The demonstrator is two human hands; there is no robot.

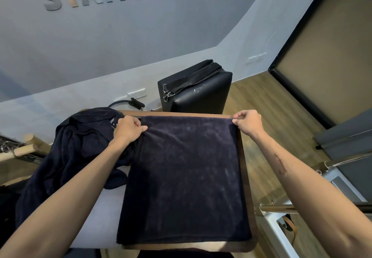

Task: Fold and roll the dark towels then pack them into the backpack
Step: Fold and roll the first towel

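Two bare hands are out over the platform, the left hand (128,127) and the right hand (248,122). One flat, folded dark navy terry towel (185,179) lies spread there, with one crumpled heap of dark navy cloth (80,147) beside it; how many towels that heap holds I cannot tell. One black padded box with a strap (196,88) stands behind, and one white double wall socket (136,93).
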